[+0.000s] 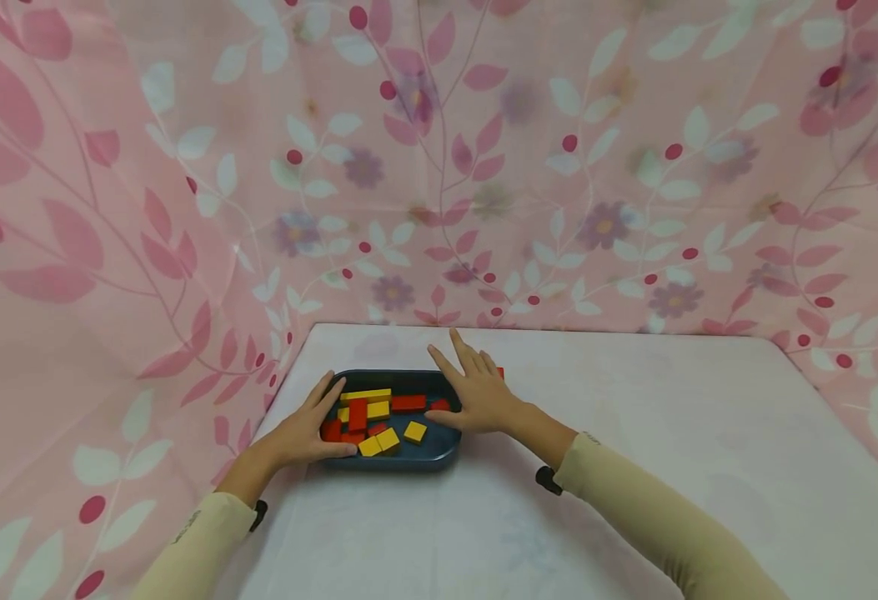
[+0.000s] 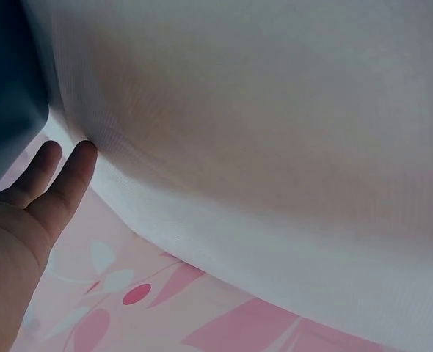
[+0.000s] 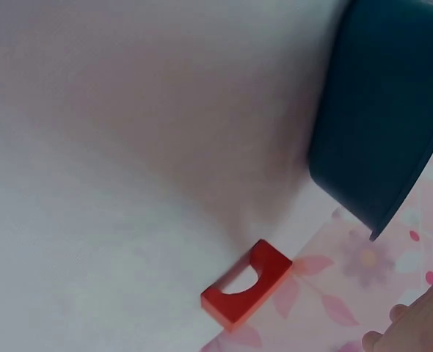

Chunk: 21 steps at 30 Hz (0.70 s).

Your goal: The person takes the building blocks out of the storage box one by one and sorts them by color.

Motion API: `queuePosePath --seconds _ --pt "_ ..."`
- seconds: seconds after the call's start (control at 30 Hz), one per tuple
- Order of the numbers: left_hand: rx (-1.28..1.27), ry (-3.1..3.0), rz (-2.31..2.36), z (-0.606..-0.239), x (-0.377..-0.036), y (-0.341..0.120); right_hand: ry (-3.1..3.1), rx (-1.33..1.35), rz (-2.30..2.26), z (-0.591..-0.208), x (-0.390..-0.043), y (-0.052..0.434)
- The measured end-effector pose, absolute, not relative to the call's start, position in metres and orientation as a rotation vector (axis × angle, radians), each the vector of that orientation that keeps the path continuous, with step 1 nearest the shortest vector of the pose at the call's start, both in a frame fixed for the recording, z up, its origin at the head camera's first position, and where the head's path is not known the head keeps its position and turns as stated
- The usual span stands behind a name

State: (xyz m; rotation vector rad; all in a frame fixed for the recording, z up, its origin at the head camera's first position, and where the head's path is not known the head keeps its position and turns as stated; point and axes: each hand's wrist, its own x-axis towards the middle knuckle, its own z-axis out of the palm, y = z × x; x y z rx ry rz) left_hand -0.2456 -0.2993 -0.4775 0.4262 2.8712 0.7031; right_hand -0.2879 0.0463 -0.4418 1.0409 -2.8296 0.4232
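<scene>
The dark blue tray (image 1: 408, 457) of red and yellow blocks (image 1: 371, 415) sits at the counter's (image 1: 634, 433) far left; I see my left hand (image 1: 305, 430) and right hand (image 1: 476, 393) flanking it, fingers extended flat against its ends — steadying, not clasping.

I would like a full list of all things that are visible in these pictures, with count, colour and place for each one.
Dark blue shallow plastic tray: one, dark blue, on the table near its far left corner.
Red wooden blocks: several, red, inside the tray, mixed with the yellow ones.
Yellow wooden blocks: several, yellow, inside the tray.
Red block with a curved notch: one, red, on the table outside the tray, near the table's edge.
White table cover: one, white, over the whole table.
Pink floral curtain: pink with leaves and flowers, behind and beside the table.
Left hand: fingers straight, resting on the tray's left end.
Right hand: fingers straight, resting on the tray's right end.
Sleeves: two, beige.
</scene>
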Motion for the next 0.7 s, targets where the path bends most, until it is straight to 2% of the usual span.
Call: queuePosePath --seconds 0.7 --pt "0.429 2.891 0.713 -0.478 -0.244 -0.297 -2.861 1.137 0.426 -0.443 -0.277 0.016"
